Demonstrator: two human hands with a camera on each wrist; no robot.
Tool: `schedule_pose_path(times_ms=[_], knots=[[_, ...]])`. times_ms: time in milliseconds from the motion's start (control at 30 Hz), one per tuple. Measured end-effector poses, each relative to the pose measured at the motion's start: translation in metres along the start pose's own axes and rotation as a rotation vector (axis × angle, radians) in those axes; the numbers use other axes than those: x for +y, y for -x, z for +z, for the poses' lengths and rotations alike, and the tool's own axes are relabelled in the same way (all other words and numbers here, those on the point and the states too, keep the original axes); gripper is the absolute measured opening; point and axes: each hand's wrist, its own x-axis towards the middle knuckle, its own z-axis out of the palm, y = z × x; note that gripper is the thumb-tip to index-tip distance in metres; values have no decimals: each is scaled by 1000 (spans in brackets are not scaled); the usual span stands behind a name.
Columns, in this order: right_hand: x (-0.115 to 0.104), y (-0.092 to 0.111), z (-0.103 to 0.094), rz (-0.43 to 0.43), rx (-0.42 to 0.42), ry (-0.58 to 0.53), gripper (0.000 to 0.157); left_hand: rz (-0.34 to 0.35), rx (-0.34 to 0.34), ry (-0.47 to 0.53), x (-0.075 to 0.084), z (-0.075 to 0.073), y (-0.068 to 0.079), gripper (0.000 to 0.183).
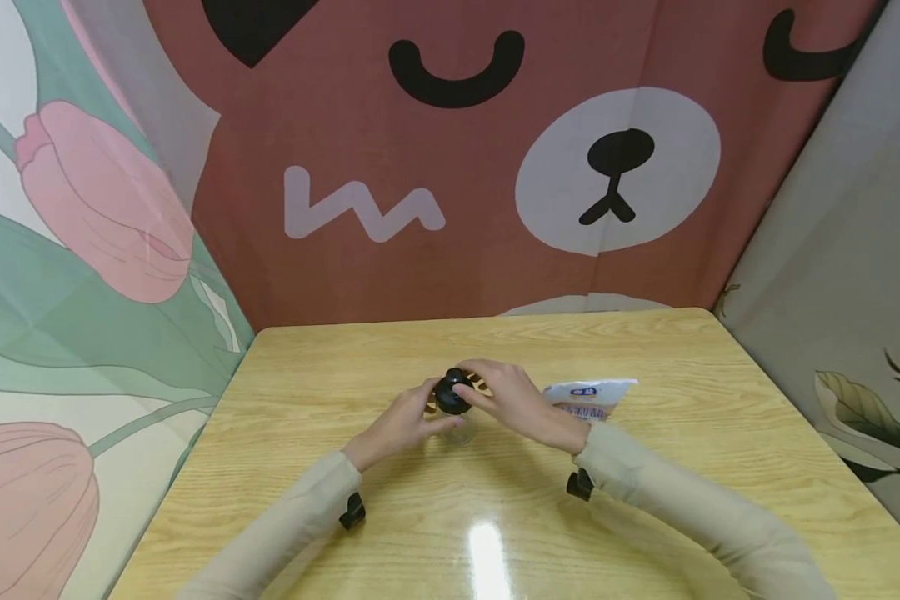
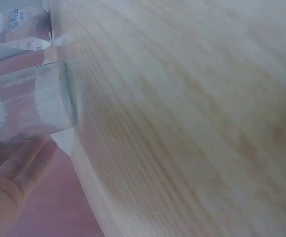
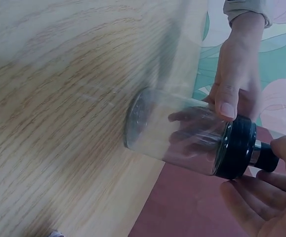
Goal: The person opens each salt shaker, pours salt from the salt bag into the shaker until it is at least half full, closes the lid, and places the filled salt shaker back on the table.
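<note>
A clear glass jar (image 1: 461, 431) stands upright near the middle of the table, and no contents show through its wall (image 3: 167, 129). Its black lid (image 3: 237, 147) carries a narrower black knob (image 3: 267, 157) with a silvery band below it. My left hand (image 1: 405, 423) holds the jar from the left, thumb and fingers around the glass just under the lid. From the right, my right hand (image 1: 516, 404) grips the lid, its thumb at the knob and its fingertips along the lid's edge. In the left wrist view the glass base (image 2: 66, 96) meets the tabletop.
A white printed bag (image 1: 592, 392) lies behind my right wrist, partly covered by it. The wood-grain table (image 1: 330, 367) ends against a red curtain (image 1: 330, 283) with a bear drawing. Patterned curtains hang at both sides.
</note>
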Motion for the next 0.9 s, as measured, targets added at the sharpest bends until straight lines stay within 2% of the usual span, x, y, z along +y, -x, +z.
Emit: schedule_pose_path(times_ms=[233, 900], knots=[[0, -1, 3, 11, 23, -14, 28, -7, 2, 6, 3, -1, 0, 60], [0, -1, 5, 5, 32, -25, 28, 8, -18, 8, 2, -2, -1, 57]])
